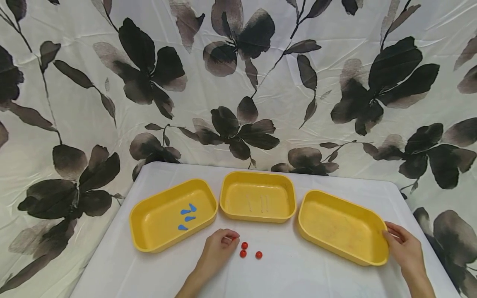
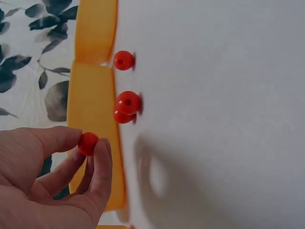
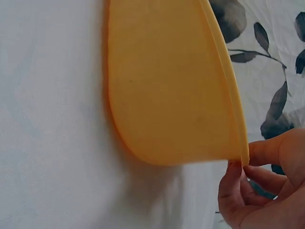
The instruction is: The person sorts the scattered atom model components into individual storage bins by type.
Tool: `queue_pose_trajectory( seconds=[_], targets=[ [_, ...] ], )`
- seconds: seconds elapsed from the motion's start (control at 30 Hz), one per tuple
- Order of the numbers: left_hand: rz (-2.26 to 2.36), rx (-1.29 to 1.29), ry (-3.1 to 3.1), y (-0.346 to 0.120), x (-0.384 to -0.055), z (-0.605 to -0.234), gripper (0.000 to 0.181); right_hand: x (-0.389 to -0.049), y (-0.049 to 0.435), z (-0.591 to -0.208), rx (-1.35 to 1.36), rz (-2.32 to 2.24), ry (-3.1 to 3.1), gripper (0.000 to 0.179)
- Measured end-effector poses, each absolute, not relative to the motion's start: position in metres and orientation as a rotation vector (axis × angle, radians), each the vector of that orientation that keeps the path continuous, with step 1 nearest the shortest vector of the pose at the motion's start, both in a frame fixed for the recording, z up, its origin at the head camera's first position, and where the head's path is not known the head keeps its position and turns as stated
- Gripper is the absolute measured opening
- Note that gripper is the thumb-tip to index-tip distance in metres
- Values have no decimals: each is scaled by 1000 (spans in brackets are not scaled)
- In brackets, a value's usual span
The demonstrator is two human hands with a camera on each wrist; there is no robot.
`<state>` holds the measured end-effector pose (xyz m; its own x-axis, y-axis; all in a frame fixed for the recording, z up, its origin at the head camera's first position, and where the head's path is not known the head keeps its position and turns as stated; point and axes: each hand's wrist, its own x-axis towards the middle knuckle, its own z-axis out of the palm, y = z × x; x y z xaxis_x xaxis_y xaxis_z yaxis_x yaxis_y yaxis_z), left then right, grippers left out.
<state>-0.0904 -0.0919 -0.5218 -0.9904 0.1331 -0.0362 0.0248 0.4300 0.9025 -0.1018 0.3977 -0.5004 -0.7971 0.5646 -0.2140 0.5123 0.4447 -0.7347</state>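
Note:
Between thumb and fingertip, my left hand (image 1: 220,248) pinches a red bead (image 2: 88,144), held above the white tabletop. Three more red beads lie just right of that hand; one of them (image 1: 258,255) sits apart from the other two (image 1: 244,249). At the far right, my right hand (image 1: 406,247) grips the rim of the right yellow tray (image 1: 335,248), thumb on one side and fingers on the other, as the right wrist view shows. No objects show inside that tray.
A left yellow tray (image 1: 136,223) holds several blue drop-shaped pieces (image 1: 189,218). The middle yellow tray (image 1: 257,178) has three thin clear sticks (image 1: 261,203) in it. White cloth covers the table (image 1: 298,277), and a floral sheet (image 1: 283,91) hangs behind.

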Motion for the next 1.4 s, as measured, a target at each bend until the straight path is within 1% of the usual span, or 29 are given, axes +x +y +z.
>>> queue_pose_trajectory(
  seconds=[0.2, 0.37, 0.47, 0.6, 0.83, 1.4],
  targets=[
    [1690, 106, 2549, -84, -104, -514, 11, -100, 402, -502, -1014, 1380, -2595, 54],
    [1734, 69, 2515, -75, -112, -504, 19, -98, 401, -502, -1012, 1400, -2582, 55],
    [1764, 56, 2482, -69, -117, -499, 20, -97, 400, -502, -1018, 1389, -2581, 54],
    [1807, 86, 2463, -62, -123, -495, 18, -97, 401, -504, -1023, 1396, -2581, 56],
    [1867, 208, 2423, -46, -138, -488, 20, -99, 403, -507, -1060, 1418, -2573, 57],
    [1895, 238, 2378, -11, -162, -477, 19, -100, 404, -506, -1110, 1489, -2534, 58]
  ],
)
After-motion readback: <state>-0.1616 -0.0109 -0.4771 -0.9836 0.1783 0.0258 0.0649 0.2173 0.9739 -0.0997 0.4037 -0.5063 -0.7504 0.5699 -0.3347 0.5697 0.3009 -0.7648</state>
